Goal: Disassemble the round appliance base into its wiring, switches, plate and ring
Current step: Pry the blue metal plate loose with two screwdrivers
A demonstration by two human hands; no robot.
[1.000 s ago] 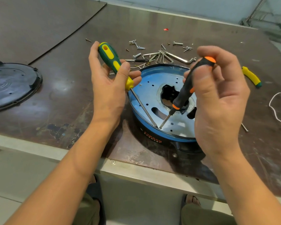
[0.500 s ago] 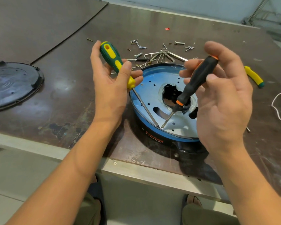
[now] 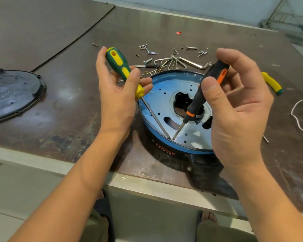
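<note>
Risks, biggest item first:
- Table [image 3: 73,105]: the round appliance base [image 3: 157,105] sits at the worktop's 6 o'clock, near the front edge. Neither hand steadies it, so a hard pry would likely skid or tip it toward the person.
- Blue plate [image 3: 164,95] is seated in the black ring [image 3: 205,158]. The underside is hidden. If a fastener or wire is holding it there, levering could bend the thin rim or tear wiring.
- Left hand [image 3: 115,98]: thumb and fingers wrap loosely round the green-yellow screwdriver [image 3: 119,67], palm toward the camera. With a grip that loose, the blade may twist out under load.
- Right hand [image 3: 234,116]: thumb and fingertips pinch the black-orange screwdriver [image 3: 212,84], with the other fingers relaxed. Both tips meet at the plate's 7 o'clock rim, just beside each other. A slip there sends steel toward the opposite hand or wrist.
- Hex keys [image 3: 182,62] and loose screws [image 3: 147,49] lie at the base's 12 o'clock. A jolt could scatter them.

Position:
- The base lies at 4 o'clock of the left hand, just beside its fingertips.
- It is also at 9 o'clock of the right hand, partly hidden behind that palm.
- Neither hand appears to touch it; only the tool tips reach it. Can't tell whether they are actually in the seam.
</note>
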